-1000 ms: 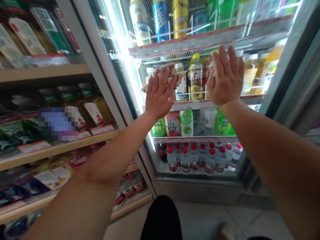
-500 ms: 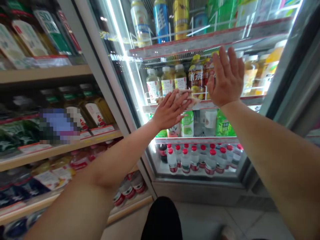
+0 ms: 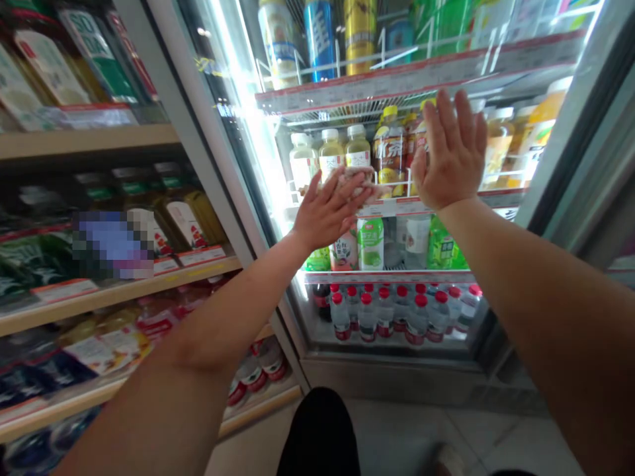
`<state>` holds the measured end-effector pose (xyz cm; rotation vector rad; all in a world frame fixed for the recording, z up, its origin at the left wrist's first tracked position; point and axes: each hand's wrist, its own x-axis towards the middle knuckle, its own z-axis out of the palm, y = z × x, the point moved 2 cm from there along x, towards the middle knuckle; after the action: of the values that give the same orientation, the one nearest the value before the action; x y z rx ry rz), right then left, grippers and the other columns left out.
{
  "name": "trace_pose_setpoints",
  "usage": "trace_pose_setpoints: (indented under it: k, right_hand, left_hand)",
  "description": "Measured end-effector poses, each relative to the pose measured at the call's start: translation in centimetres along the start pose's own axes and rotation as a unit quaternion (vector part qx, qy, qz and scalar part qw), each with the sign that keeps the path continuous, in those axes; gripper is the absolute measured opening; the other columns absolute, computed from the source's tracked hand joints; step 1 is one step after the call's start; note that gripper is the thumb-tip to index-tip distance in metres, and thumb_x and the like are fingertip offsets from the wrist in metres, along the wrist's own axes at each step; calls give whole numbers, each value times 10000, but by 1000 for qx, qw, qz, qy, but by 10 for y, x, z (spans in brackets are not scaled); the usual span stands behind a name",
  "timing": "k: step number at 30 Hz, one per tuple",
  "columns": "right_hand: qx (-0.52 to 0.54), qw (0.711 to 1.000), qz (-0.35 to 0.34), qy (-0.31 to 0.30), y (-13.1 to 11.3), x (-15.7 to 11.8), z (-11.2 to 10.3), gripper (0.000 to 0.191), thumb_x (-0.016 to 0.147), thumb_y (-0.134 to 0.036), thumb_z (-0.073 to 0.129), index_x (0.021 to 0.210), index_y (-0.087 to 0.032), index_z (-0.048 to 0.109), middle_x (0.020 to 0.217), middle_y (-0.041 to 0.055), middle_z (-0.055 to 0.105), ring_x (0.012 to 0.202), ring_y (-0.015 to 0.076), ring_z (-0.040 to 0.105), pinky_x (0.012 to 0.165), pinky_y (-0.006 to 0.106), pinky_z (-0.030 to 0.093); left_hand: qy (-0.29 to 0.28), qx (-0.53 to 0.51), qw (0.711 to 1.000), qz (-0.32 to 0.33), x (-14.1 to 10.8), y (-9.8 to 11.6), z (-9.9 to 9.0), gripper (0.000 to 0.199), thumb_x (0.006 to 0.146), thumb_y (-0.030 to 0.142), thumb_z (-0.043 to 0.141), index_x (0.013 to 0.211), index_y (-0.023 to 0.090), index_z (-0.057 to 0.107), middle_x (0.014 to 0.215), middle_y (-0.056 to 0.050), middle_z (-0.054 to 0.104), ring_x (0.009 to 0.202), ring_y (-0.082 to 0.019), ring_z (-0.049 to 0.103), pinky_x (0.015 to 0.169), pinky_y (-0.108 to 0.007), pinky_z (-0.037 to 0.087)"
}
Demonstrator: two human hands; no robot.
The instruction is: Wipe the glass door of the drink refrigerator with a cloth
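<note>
In the head view, the left hand [image 3: 325, 215] lies spread over a crumpled cloth [image 3: 381, 192], seemingly pinning it against the glass cooler door [image 3: 394, 248]. The right hand [image 3: 451, 158], also spread, appears flat on the pane. Slackening left-hand pressure could drop the cloth; bare right-hand skin could smudge the glass.

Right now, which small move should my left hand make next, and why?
Perhaps slide the left hand slightly toward the right hand: the cloth lies under the left one, seemingly pressed against the glass door, and a gap shows between the cloth and the right hand.
</note>
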<state>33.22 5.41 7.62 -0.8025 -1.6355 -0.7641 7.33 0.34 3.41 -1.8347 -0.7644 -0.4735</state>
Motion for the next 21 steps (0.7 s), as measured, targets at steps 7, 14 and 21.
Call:
trace_pose_setpoints:
  k: [7, 14, 21]
  right_hand:
    - [-26, 1000, -5, -2, 1, 0, 0, 656, 1016, -339, 370, 1651, -226, 249, 1715, 18, 237, 1606, 276, 155, 1304, 616, 164]
    - [-43, 999, -5, 8, 0, 1, 1, 645, 1012, -338, 374, 1640, -217, 292, 1700, 35, 276, 1596, 283, 199, 1296, 607, 202]
    - [-17, 1000, 7, -9, 3, 2, 2, 667, 1000, -349, 375, 1652, -278, 256, 1710, -25, 234, 1606, 280, 146, 1307, 612, 154]
  left_hand:
    - [-8, -19, 1000, 24, -2, 11, 7, 741, 1020, 372, 552, 1666, 268, 205, 1727, -24, 186, 1578, -315, -120, 1317, -605, 81]
    - [39, 3, 996, -77, 0, -9, 1, 705, 1053, 319, 470, 1672, 327, 132, 1730, 42, 106, 1585, -277, -103, 1330, -583, -16]
    - [-25, -25, 999, 35, -9, 14, 1, 725, 1008, 311, 568, 1655, 309, 242, 1712, 0, 232, 1591, -295, -30, 1322, -584, 104]
